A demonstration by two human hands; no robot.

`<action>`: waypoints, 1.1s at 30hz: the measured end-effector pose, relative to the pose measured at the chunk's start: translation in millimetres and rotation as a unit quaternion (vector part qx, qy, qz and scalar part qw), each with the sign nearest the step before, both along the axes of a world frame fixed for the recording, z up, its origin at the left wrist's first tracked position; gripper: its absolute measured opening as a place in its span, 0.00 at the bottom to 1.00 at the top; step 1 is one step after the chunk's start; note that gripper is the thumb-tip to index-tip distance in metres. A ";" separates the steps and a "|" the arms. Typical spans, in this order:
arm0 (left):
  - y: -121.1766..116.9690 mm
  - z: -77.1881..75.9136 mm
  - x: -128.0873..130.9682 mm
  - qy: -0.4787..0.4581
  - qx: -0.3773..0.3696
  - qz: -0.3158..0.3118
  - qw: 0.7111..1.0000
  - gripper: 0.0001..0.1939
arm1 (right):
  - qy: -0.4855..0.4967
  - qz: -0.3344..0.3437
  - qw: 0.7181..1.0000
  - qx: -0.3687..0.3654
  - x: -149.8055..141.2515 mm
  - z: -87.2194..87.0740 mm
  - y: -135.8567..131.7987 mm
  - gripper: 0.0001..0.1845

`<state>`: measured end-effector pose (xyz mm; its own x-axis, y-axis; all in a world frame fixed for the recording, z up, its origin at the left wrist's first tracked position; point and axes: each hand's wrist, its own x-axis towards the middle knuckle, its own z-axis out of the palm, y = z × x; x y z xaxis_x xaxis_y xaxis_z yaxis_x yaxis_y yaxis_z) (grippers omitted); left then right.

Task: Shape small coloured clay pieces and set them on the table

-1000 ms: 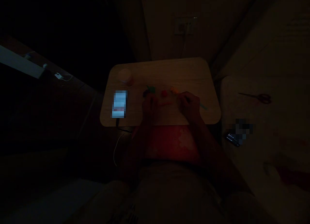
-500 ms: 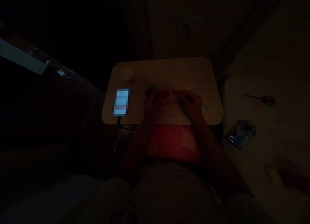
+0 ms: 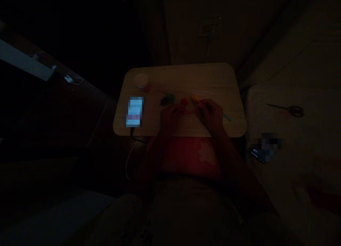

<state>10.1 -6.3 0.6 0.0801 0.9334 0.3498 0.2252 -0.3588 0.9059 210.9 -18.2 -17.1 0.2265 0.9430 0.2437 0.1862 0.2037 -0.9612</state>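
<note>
The picture is very dark. Over the wooden table my left hand (image 3: pixel 170 117) has its fingers pinched at one end of a thin red strip (image 3: pixel 189 112); its material is hard to make out. My right hand (image 3: pixel 211 114) pinches near the strip's other end, so the strip spans the gap between both hands. Just beyond it lie a small red lump (image 3: pixel 184 102) and an orange-yellow lump (image 3: pixel 195 98), the latter close to my right fingertips. A green piece (image 3: pixel 169 97) and a dark lump (image 3: pixel 164 101) sit past my left hand.
On the small table (image 3: pixel 186 75) stand a lidded tub (image 3: pixel 142 82) and a lit phone (image 3: pixel 135 111) with a cable. A pale blue-green stick (image 3: pixel 227 117) lies right of my right hand. Scissors (image 3: pixel 289 109) and a dark shiny object (image 3: pixel 258 155) rest on the surface to the right.
My left hand has drawn slightly down toward me, so the lumps beyond the hands show more plainly. The red strip now shows stretched between both hands. The view has shifted slightly.
</note>
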 end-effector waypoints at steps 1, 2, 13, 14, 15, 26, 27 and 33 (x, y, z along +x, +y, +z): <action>-0.1 0.3 0.1 0.005 -0.003 -0.001 1.000 0.08 | -0.012 0.003 1.000 0.002 0.0 1.5 -0.6 0.10; -0.1 0.4 0.1 0.012 -0.007 0.001 1.000 0.07 | -0.027 0.006 1.000 0.005 -0.1 3.0 -1.3 0.10; -0.1 0.5 -2.2 0.065 0.006 0.015 0.998 0.10 | -0.130 0.024 0.991 0.031 0.7 15.8 -4.5 0.14; 0.0 0.3 -2.7 0.066 0.007 0.002 0.998 0.12 | -0.130 0.028 0.991 0.029 0.7 16.3 -4.8 0.15; 0.3 -0.3 -3.1 0.066 0.008 -0.007 0.998 0.13 | -0.124 0.031 0.991 0.024 0.7 16.5 -5.1 0.16; 10.5 -13.8 -5.7 0.125 0.135 -0.073 0.980 0.26 | -0.039 0.033 0.999 -0.008 -3.3 8.8 -2.1 0.15; 10.3 -14.6 -5.8 0.127 0.134 -0.073 0.980 0.27 | -0.039 0.034 0.999 -0.005 -3.2 8.4 -2.0 0.15; 8.1 -20.4 -3.9 0.190 0.120 -0.078 0.971 0.20 | -0.037 0.016 0.999 -0.026 -3.1 7.9 -2.7 0.10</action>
